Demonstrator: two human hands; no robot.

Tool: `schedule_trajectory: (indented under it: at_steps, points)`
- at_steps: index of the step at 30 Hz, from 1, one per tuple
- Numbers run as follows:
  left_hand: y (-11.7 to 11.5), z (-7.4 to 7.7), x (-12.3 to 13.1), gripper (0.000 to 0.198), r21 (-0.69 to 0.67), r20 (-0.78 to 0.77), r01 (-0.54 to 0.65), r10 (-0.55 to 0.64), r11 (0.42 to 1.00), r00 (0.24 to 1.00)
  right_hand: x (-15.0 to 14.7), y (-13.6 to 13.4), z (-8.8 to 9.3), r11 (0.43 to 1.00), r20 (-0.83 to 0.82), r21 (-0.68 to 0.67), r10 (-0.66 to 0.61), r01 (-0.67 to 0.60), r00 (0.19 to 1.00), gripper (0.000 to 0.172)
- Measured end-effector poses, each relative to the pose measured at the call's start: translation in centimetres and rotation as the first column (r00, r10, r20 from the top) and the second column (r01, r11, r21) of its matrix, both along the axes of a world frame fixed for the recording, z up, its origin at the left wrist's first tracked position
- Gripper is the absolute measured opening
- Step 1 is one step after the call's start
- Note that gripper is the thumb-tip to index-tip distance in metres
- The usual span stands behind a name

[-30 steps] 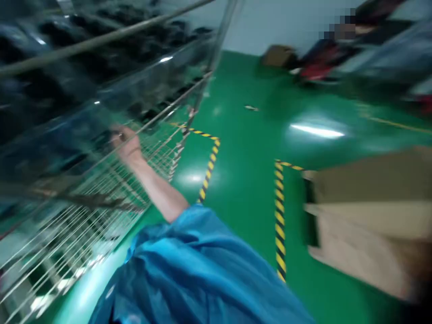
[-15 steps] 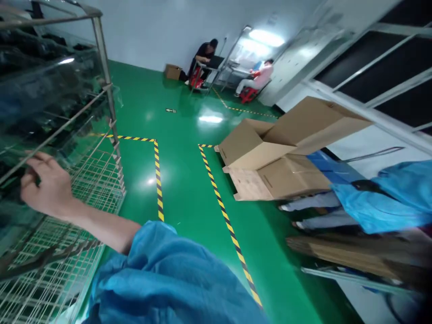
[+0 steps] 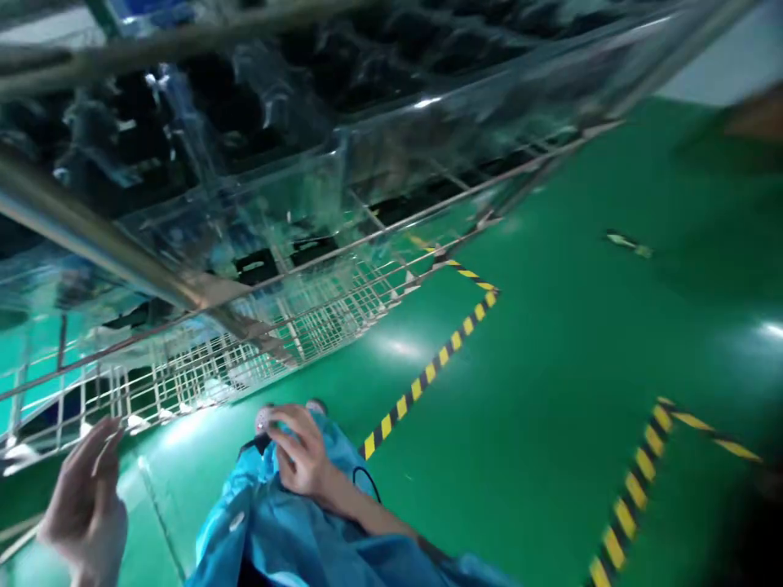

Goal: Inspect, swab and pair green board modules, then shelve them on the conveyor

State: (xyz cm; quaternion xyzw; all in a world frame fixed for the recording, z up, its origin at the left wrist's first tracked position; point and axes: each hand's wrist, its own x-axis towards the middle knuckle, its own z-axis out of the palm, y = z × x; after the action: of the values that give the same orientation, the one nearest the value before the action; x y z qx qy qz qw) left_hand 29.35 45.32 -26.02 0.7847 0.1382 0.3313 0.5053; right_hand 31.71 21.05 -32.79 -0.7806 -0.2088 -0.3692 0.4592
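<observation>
My left hand is raised at the lower left, fingers extended and close to the rack's lower edge, holding nothing. My right hand is in front of the blue garment, fingers bent and apart, with nothing visible in it. Above both hands stands a metal wire rack. Clear plastic trays holding dark items lie on its shelves; motion blur hides what the items are.
A thick metal post of the rack slants across the left. Yellow-and-black tape marks the green floor, with more tape at the lower right. A small floor marking lies at the right.
The view has swung left and down toward the rack. My right hand has left the rack's side and is now before my body. My left hand has come into view.
</observation>
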Motion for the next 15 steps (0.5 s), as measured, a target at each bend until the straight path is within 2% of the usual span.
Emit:
schedule_trajectory:
  at_steps: [2, 5, 7, 8, 11, 13, 15]
  points:
    - [-0.3, 0.9, 0.0, 0.034, -0.023, 0.073, -0.097, 0.099, 0.995, 0.992, 1.2, -2.1, 0.2, 1.000, 0.008, 0.017, -0.004, 0.004, 1.000, 0.036]
    - [0.9, 2.5, 2.5, 0.032, -0.073, 0.144, -0.179, 0.188, 0.981, 0.972, 6.5, -6.5, 0.6, 0.987, 0.015, 0.107, -0.122, 0.119, 0.992, 0.047]
    - [2.4, 3.2, 5.4, 0.041, -0.160, 0.120, -0.152, 0.172, 0.975, 0.978, 10.9, -8.4, 1.1, 0.956, 0.024, 0.178, -0.239, 0.231, 0.971, 0.051]
    - [3.1, 3.3, 7.1, 0.042, -0.223, 0.090, -0.100, 0.122, 0.970, 0.988, 12.7, -8.8, 1.5, 0.921, -0.011, 0.216, -0.331, 0.325, 0.944, 0.050]
    - [4.1, 3.5, 11.9, 0.040, -0.405, 0.084, 0.070, -0.039, 0.911, 0.996, 15.9, -8.0, 3.7, 0.896, -0.146, 0.228, -0.356, 0.381, 0.923, 0.051]
    - [3.7, 3.7, 14.4, 0.035, -0.470, 0.129, 0.158, -0.110, 0.868, 0.986, 16.8, -6.4, 5.6, 0.905, -0.289, 0.276, -0.245, 0.325, 0.925, 0.056]
    - [3.0, 4.1, 16.0, 0.029, -0.476, 0.187, 0.221, -0.148, 0.851, 0.971, 17.6, -4.7, 7.6, 0.909, -0.312, 0.338, -0.134, 0.242, 0.940, 0.062]
